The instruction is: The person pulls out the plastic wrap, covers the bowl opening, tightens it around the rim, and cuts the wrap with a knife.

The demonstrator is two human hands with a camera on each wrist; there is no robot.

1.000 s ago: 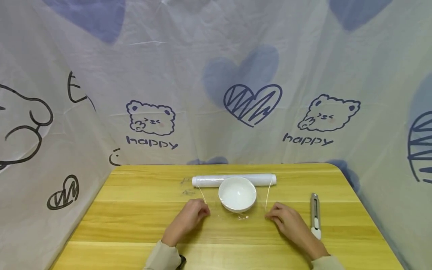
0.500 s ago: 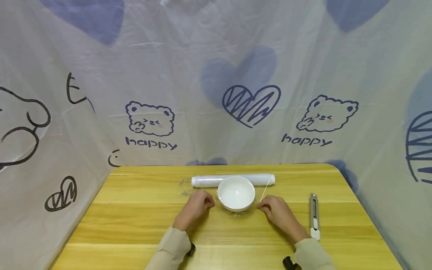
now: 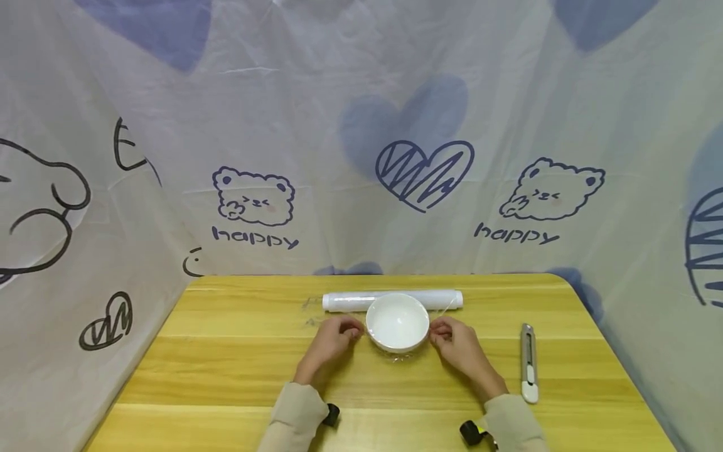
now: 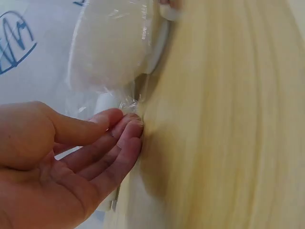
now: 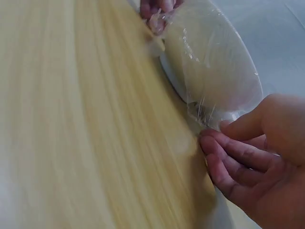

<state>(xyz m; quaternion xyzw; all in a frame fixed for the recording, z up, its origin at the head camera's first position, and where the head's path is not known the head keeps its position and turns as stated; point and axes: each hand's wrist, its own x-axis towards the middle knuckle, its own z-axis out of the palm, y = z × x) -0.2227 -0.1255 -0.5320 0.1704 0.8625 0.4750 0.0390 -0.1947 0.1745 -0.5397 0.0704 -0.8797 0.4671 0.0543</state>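
Centrally, a white bowl (image 3: 398, 323) is set toward the far edge of the surface (image 3: 226, 376), under clear film (image 5: 209, 62) pinched either side by the left hand (image 3: 329, 344) and right hand (image 3: 460, 348); a roll (image 3: 346, 302) is laid behind, a cutter (image 3: 528, 361) toward the right edge.

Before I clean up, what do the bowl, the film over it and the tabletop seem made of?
Bowl: probably glazed ceramic, since it's smooth, white and catches a glossy highlight; hard plastic is possible.
Film: thin, shiny plastic, by its see-through look and wrinkles.
Tabletop: wood or wood-look laminate, smooth-looking, judging by its yellow grain.
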